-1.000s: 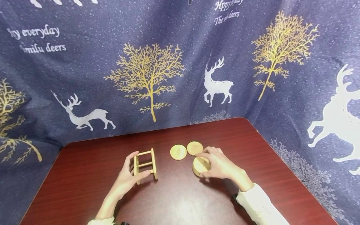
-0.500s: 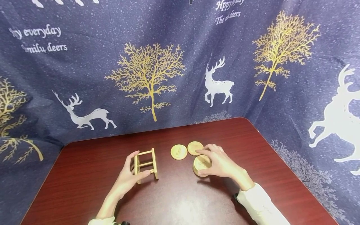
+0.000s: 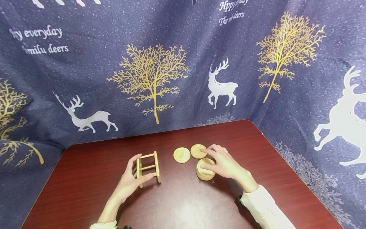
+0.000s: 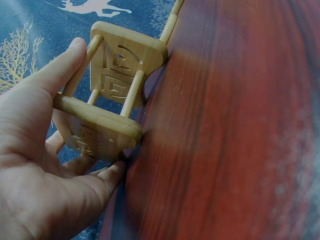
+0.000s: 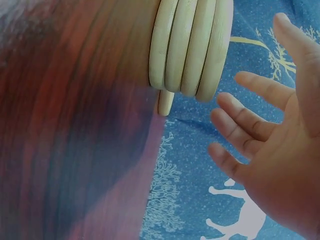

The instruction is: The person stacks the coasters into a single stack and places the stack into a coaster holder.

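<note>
Left grip point(image 3: 131, 178) pinching the rack point(image 3: 157, 167), right grip point(image 3: 224, 163) spread by the stack point(image 3: 204, 174)
A stretch of tabletop point(image 3: 177, 187) parts rack, left, from stack, right; two discs point(image 3: 181, 155) lie nearby toward the far edge point(image 3: 160, 133); only left wrist shows carved panels point(image 4: 102, 114), only right wrist shows four stacked discs, fingers point(image 5: 235, 130) apart from them

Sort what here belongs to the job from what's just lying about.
Belonging, it seems: wooden rack, gripped by the left hand; stack of four coasters, near the right hand; single coaster nearer the rack; second single coaster beside the stack.

Just surroundings: dark red table; deer-print cloth.
</note>
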### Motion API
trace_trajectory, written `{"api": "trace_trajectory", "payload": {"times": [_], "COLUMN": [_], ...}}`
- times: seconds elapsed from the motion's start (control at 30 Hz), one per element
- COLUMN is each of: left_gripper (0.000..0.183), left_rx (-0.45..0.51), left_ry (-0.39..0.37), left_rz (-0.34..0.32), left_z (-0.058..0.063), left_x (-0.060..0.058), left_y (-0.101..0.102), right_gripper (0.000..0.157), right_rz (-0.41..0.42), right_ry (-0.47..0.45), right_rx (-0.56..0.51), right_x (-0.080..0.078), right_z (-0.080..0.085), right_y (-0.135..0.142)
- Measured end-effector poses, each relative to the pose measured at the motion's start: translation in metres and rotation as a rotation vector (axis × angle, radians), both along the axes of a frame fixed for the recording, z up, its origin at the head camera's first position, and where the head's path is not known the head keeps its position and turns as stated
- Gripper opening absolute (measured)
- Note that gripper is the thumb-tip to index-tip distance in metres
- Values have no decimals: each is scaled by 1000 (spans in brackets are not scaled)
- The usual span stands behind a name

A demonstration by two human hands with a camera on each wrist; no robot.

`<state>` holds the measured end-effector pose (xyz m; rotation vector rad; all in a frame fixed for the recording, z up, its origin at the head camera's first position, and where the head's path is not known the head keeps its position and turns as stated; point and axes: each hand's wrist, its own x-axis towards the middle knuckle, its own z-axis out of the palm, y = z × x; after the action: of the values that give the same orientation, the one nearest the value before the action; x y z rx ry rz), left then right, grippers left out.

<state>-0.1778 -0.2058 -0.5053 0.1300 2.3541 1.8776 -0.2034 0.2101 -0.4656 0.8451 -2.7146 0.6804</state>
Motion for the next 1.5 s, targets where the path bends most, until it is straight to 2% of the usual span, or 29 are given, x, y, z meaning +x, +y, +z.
{"api": "trace_trajectory", "payload": {"times": [0.13, 0.67, 1.13, 1.5], "left_gripper": [103, 104, 104, 104], "left_rx": [-10, -21, -8, -16], "left_ry": [1, 0, -3, -4], "left_rz": [0, 6, 7, -1], "left_z": [0, 1, 1, 1], "left_x": [1, 2, 2, 1], "left_y": [0, 0, 0, 0], "right_gripper": [59, 56, 50, 50], "right_rz": [-2, -53, -55, -49], "right_ry": [14, -45, -104, -78], "right_rx": [-31, -90, -219, -260], "right_x": [-4, -20, -36, -51], "right_z": [-3, -13, -15, -19], "right_y": [2, 10, 15, 16]}}
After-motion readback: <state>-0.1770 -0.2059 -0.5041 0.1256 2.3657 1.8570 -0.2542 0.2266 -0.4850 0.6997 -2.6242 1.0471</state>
